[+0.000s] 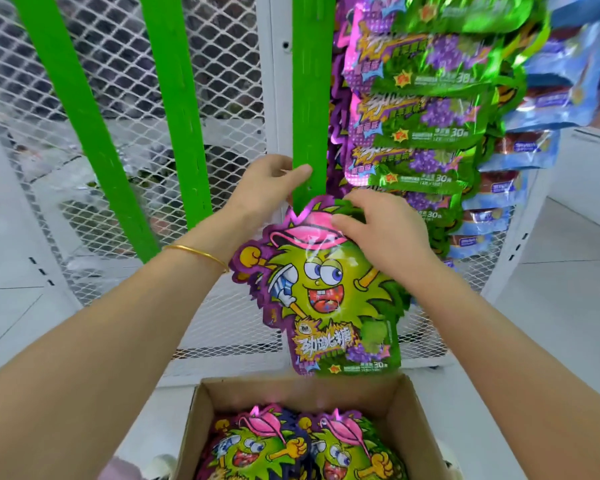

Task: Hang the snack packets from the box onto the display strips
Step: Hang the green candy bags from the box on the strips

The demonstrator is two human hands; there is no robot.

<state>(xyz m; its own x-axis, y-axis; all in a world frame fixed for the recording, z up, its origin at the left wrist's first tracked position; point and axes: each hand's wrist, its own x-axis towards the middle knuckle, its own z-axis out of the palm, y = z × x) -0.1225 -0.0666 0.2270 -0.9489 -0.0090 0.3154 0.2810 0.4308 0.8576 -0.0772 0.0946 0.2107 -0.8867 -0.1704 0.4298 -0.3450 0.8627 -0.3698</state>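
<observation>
While the left hand (271,183) curls round the lower part of the green display strip (309,133) at mid-frame, thumb laid across its front, the right hand (381,233) pinches the top of a snack packet (326,292), thumb on the printed pink cap and fingers folded over the upper edge. This packet hangs upright just below the left hand, its top at the strip's lower end; whether it is hooked on cannot be told. A gold bangle (194,252) circles the left wrist. At the bottom of the frame an open cardboard box (201,410) holds further packets (267,445). Upper right, hung packets (420,116) overlap in a column beside the strip, with blue packets (541,98) further right. Two bare green strips (84,133) slant across a white mesh panel (222,64) at upper left.
</observation>
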